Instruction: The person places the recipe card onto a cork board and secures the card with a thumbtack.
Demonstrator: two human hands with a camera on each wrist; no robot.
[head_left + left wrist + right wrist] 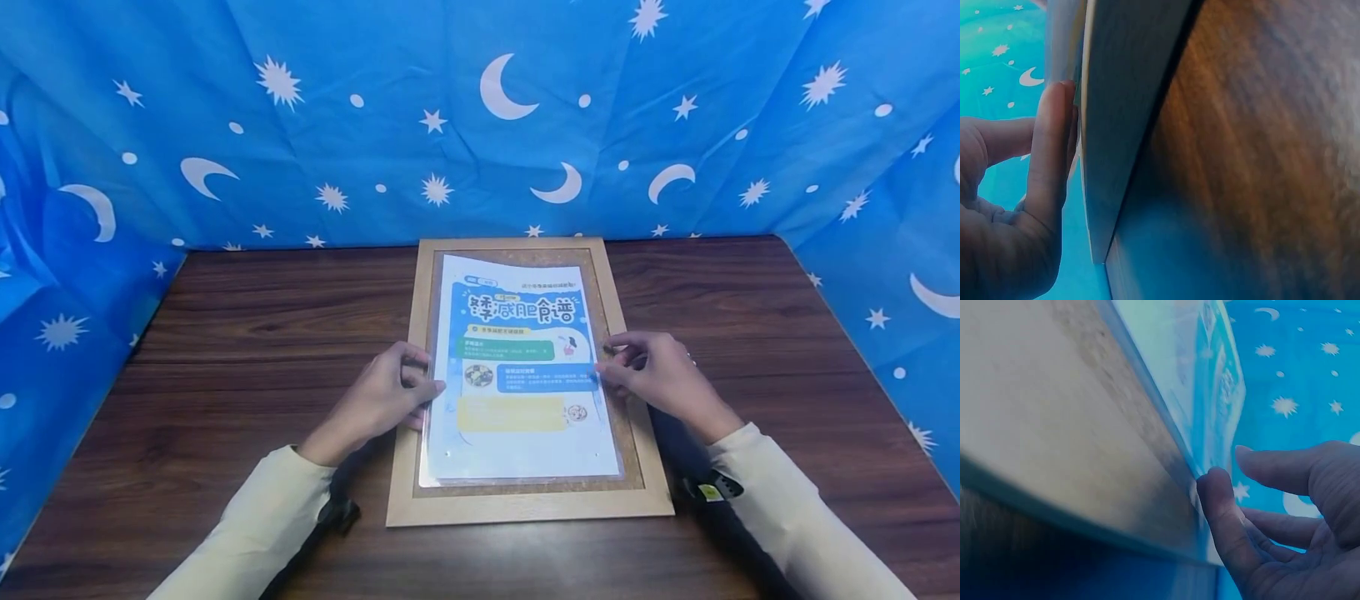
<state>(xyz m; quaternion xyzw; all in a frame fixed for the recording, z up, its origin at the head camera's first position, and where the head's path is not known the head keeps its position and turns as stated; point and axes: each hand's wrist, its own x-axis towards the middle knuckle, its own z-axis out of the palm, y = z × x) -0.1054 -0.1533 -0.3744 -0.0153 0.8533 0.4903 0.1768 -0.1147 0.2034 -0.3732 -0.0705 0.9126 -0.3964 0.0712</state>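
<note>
A printed poster sheet (517, 450) with a clear, glossy edge lies over a wood-framed cork board (525, 510). Blue, green and yellow text panels cover its face. At the sheet's left edge, my left hand (386, 387) pinches it, thumb on top and the other fingers curled. Across from it, my right hand (663, 375) holds the right edge between thumb and fingers. The right wrist view shows the sheet (1172, 369) bowed slightly off the cork, with a fingertip (1215, 481) against its edge. Parts of the fingers are hidden behind the sheet in the left wrist view.
The board lies on a dark wood-grain table (262, 333), its far edge near a blue curtain (420, 67) with white moons and stars. A dark strap with a yellow-green patch (708, 492) shows at the right wrist.
</note>
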